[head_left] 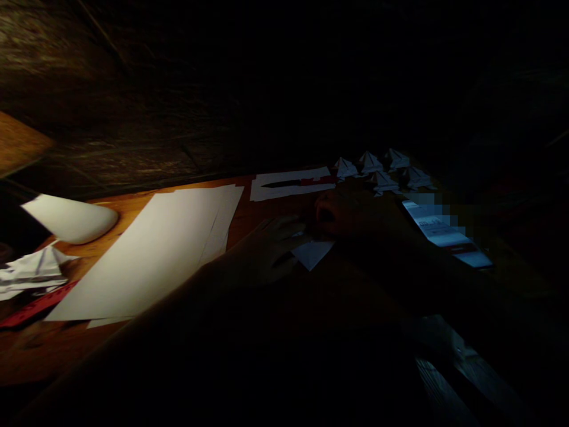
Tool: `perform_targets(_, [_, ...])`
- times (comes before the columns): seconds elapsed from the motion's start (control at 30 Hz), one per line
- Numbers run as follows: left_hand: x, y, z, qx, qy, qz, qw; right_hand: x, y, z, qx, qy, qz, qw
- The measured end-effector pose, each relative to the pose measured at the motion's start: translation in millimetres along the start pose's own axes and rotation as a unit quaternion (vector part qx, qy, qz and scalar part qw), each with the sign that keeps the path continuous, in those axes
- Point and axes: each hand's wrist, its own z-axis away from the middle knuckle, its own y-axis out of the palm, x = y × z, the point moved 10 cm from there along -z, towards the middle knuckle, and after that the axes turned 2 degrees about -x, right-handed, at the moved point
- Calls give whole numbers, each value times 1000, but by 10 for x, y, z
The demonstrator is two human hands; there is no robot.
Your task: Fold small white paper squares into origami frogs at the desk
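Paper (pixel 312 255) folding, apparently; left hand (pixel 276 244) spread, nine o'clock; right hand (pixel 349 213) curled, one o'clock, pinch unclear; next needs creasing.

- Wooden tabletop (pixel 35 362), orange-brown where lit
- Rough brown wall (pixel 146 112) with thin seams behind it
- Warm light at left; deep darkness upper right

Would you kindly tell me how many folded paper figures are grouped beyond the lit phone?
5: the back-left figure, back-middle figure, back-right figure, front-left figure and front-right figure. Darkness may hide more.
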Motion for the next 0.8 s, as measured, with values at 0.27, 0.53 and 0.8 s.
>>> perform_targets(0.27, [8, 14, -2, -1, 8, 2, 1000, 17, 1, -16, 14, 7, -7, 1000])
perform_targets(0.53, [60, 10, 18, -16, 10, 10, 1000, -37, 37, -35, 14, 15, -9, 1000])
perform_targets(0.8, [58, -8, -4, -25, 15, 24, 999, -31, 35, -56, 32, 0, -35, 999])
